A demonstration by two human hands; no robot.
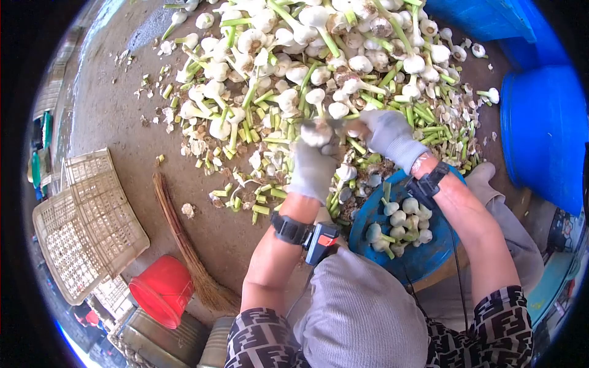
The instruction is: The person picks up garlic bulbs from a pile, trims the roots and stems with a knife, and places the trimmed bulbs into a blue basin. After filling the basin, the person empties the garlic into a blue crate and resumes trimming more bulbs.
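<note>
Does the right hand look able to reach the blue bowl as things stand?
Probably yes: the blue bowl lies open under that forearm, though the right hand and left hand both grip a garlic bulb.

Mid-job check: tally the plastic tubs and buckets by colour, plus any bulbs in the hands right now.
Blue: 3 (basin, barrel, container at top edge)
Red: 1 (bucket)
Garlic bulb held between left hand and right hand: 1
Total: 5
</note>
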